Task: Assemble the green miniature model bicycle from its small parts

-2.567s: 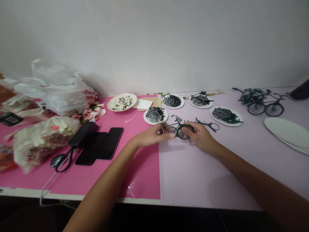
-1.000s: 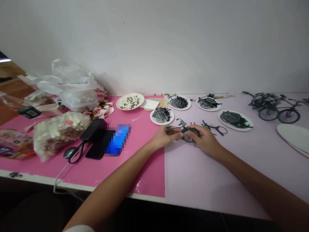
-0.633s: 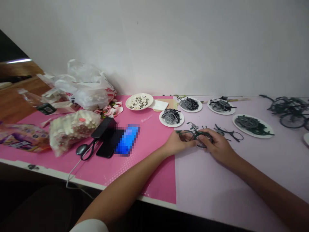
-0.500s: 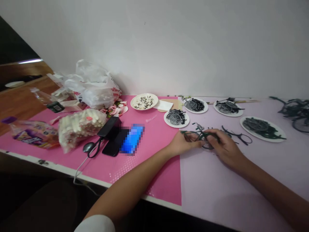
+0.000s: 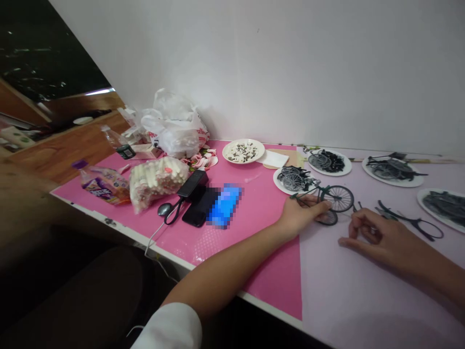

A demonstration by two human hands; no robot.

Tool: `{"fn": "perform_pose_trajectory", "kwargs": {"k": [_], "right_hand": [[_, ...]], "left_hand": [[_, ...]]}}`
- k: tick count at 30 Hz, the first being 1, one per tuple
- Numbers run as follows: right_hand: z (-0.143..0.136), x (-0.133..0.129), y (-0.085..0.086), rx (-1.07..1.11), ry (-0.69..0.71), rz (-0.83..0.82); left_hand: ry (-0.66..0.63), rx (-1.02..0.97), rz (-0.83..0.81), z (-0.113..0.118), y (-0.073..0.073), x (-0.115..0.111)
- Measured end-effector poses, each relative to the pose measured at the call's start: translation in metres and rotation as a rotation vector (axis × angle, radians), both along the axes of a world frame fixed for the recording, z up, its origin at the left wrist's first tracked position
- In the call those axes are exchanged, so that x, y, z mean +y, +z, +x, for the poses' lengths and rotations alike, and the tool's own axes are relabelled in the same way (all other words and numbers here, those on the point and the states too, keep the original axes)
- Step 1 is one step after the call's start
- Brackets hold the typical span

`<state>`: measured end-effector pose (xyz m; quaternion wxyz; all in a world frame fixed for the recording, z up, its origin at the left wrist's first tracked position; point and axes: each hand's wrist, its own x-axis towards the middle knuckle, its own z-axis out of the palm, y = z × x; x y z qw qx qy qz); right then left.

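Observation:
My left hand (image 5: 303,213) is closed on a small dark green model bicycle (image 5: 336,198), whose two wheels stick out to the right of the fingers. To its right is my right hand (image 5: 374,235), apart from the bicycle, with fingers curled and thumb held off them; nothing shows between them. Behind my right hand lie loose dark frame pieces and a ring (image 5: 430,229) on the pale mat. Just behind the bicycle sits a white plate (image 5: 278,183) heaped with grey wheels and black parts.
More part-filled plates (image 5: 349,167) line the wall. A plate of small white and dark bits (image 5: 225,154), a phone (image 5: 196,213), a bag of white sticks (image 5: 156,182) and plastic bags (image 5: 178,126) are on the pink mat (image 5: 269,271).
My right hand has let go of the bicycle and moved right, its fingers parting. The bicycle stays in my left hand, wheels now in plain sight. The camera view has turned left.

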<state>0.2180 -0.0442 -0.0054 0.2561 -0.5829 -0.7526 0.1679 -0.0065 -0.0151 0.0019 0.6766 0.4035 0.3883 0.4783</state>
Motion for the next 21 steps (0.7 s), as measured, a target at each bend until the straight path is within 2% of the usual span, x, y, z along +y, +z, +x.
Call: {"fn": "perform_pose_trajectory", "kwargs": {"k": [3,8,16,21], "right_hand": [[-0.002,-0.001,0.002,-0.064,0.110,-0.075],[-0.011,-0.002,0.006,0.009,0.126,-0.076],[-0.010,-0.003,0.002,0.041,0.181,-0.078],[-0.004,-0.006,0.002,0.027,0.105,-0.040]], "left_hand": [[0.011,0.002,-0.026,0.000,0.003,0.000],[0.018,0.044,-0.018,0.001,0.003,0.000],[0.018,-0.006,0.009,-0.001,0.000,0.001],[0.031,-0.015,-0.030,-0.001,0.002,0.002]]}}
